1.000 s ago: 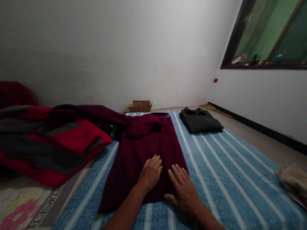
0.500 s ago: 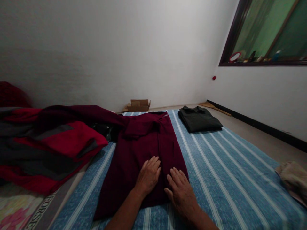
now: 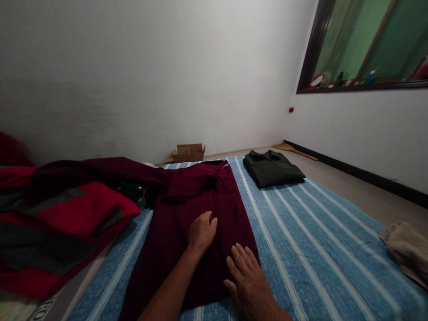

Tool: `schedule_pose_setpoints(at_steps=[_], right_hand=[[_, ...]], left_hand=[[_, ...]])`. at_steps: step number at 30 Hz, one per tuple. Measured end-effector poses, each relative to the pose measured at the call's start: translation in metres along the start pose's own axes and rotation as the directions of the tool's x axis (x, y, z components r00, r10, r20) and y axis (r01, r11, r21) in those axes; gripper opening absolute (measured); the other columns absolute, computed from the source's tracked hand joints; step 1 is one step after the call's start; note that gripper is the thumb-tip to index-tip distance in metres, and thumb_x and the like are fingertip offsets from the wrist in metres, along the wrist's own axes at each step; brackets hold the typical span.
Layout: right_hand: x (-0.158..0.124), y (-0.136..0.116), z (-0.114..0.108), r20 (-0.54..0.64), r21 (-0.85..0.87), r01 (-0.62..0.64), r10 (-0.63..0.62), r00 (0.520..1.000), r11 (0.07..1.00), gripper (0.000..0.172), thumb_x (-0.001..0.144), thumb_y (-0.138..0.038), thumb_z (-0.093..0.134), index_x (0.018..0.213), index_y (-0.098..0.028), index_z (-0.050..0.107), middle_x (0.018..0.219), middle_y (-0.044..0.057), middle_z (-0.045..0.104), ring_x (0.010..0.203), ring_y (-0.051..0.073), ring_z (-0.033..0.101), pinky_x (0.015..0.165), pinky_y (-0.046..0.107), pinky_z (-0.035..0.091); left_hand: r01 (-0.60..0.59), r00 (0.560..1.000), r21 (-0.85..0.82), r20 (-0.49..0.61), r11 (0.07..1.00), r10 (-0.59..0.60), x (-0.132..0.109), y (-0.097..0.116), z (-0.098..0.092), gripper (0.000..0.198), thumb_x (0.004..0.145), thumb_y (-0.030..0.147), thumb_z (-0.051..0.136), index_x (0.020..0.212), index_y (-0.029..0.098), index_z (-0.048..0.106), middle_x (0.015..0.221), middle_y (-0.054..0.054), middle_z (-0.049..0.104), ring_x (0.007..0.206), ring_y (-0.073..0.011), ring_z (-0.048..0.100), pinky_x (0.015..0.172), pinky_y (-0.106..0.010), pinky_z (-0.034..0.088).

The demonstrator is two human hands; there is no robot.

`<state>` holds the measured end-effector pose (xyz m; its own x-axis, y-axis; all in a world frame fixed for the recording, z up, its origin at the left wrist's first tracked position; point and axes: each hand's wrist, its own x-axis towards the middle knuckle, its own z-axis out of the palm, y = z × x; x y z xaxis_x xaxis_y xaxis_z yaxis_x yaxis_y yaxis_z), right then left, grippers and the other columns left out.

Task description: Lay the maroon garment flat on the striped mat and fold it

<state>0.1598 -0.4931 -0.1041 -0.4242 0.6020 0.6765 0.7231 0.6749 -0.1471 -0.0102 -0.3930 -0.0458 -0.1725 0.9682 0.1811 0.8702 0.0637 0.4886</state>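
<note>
A maroon garment (image 3: 180, 214) is lying at the frame's lower centre on a striped sheet (image 3: 301, 249); the left hand (image 3: 202, 232) is curling over it, whether pinching cloth I cannot tell; the right hand (image 3: 246, 278) is resting flat near its right edge; a dark folded garment (image 3: 273, 169) is sitting right of centre

Spread garment (image 3: 182, 209), centre: plain deep maroon. Sheet (image 3: 307, 249), lower centre to right: mottled blue, white stripes. Folded garment (image 3: 274, 171), right of centre: very dark green. Jacket (image 3: 103, 203), lower left: red, dark grey panels. Box (image 3: 189, 157), mid-frame: brown. Cloth (image 3: 406, 247), right edge: tan. Window panes (image 3: 397, 44), upper right: green.
</note>
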Motion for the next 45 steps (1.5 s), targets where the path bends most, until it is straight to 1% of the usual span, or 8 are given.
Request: schedule_pose_setpoints(at_steps=[3,8,15,25,30,35,39,45], right_hand=[[0.001,0.0,0.001,-0.052,0.019,-0.008,0.009,0.999,1.0,0.031,0.087,-0.034,0.052,0.111,-0.016,0.059,0.121,0.012,0.059,0.121,0.026,0.046,0.099,0.045,0.041],[0.002,0.006,-0.005,-0.086,0.056,0.02,-0.015,0.996,0.998,0.032,0.088,-0.026,0.048,0.117,-0.015,0.055,0.123,0.012,0.058,0.121,0.025,0.047,0.097,0.044,0.043],[0.004,0.003,-0.006,-0.04,0.079,0.007,-0.004,0.999,0.997,0.032,0.085,-0.029,0.054,0.114,-0.015,0.057,0.122,0.014,0.058,0.12,0.028,0.048,0.096,0.047,0.044],[0.003,0.007,-0.009,0.034,0.094,0.024,-0.028,0.999,0.995,0.036,0.083,-0.021,0.053,0.118,-0.015,0.055,0.125,0.013,0.056,0.122,0.027,0.046,0.098,0.046,0.043],[0.001,0.006,-0.01,0.067,0.116,0.004,-0.011,0.998,0.993,0.038,0.083,-0.022,0.055,0.121,-0.015,0.055,0.128,0.013,0.054,0.124,0.027,0.043,0.101,0.048,0.039],[-0.002,0.01,-0.006,0.07,0.24,-0.078,0.063,0.996,0.968,0.036,0.087,-0.024,0.049,0.122,-0.016,0.055,0.128,0.012,0.054,0.123,0.026,0.045,0.1,0.048,0.039],[-0.002,0.014,-0.01,0.1,0.493,-0.309,0.299,0.949,0.814,0.035,0.091,-0.032,0.041,0.119,-0.02,0.059,0.123,0.009,0.059,0.116,0.023,0.052,0.099,0.044,0.042],[0.004,0.016,-0.027,0.276,0.714,-0.6,0.642,0.715,0.36,0.045,0.092,-0.048,0.035,0.112,-0.021,0.064,0.116,0.006,0.063,0.111,0.021,0.055,0.096,0.034,0.043]], left_hand=[[0.284,0.959,-0.126,0.058,0.951,-0.278,0.038,0.017,0.007,0.018,0.066,0.027,0.066,0.077,0.013,0.064,0.081,-0.013,0.069,0.085,-0.0277,0.064,0.071,-0.033,0.048],[0.33,0.942,-0.261,0.04,0.907,-0.332,0.073,0.028,0.027,0.015,0.064,0.024,0.067,0.064,0.013,0.057,0.06,-0.003,0.061,0.059,-0.0172,0.06,0.05,-0.023,0.041],[0.229,0.97,-0.217,-0.036,0.949,-0.242,0.073,0.01,0.03,0.021,0.057,0.007,0.06,0.049,0.016,0.043,0.049,0.005,0.043,0.057,-0.0115,0.049,0.052,-0.021,0.031],[0.103,0.994,-0.158,-0.012,0.982,-0.107,0.069,0.0,0.029,0.015,0.068,0.019,0.059,0.058,0.017,0.048,0.052,0.006,0.045,0.052,-0.0104,0.048,0.052,-0.021,0.035],[0.016,1.0,-0.161,0.003,0.987,-0.015,0.042,-0.008,0.009,0.005,0.075,0.019,0.056,0.08,0.017,0.057,0.07,0.001,0.061,0.068,-0.0137,0.059,0.064,-0.023,0.044],[-0.263,0.963,0.065,-0.035,0.963,0.266,-0.005,-0.017,0.0,0.015,0.078,0.014,0.051,0.091,0.017,0.057,0.096,-0.007,0.062,0.091,-0.0197,0.058,0.083,-0.032,0.045],[-0.343,0.937,0.136,-0.014,0.93,0.348,-0.027,-0.029,0.009,0.017,0.083,0.016,0.045,0.095,0.016,0.057,0.106,-0.01,0.061,0.102,-0.0206,0.057,0.091,-0.034,0.045],[-0.382,0.923,0.131,0.0,0.915,0.385,-0.028,-0.036,0.018,0.027,0.089,0.02,0.037,0.102,0.016,0.06,0.116,-0.01,0.061,0.109,-0.0195,0.056,0.097,-0.035,0.043]])
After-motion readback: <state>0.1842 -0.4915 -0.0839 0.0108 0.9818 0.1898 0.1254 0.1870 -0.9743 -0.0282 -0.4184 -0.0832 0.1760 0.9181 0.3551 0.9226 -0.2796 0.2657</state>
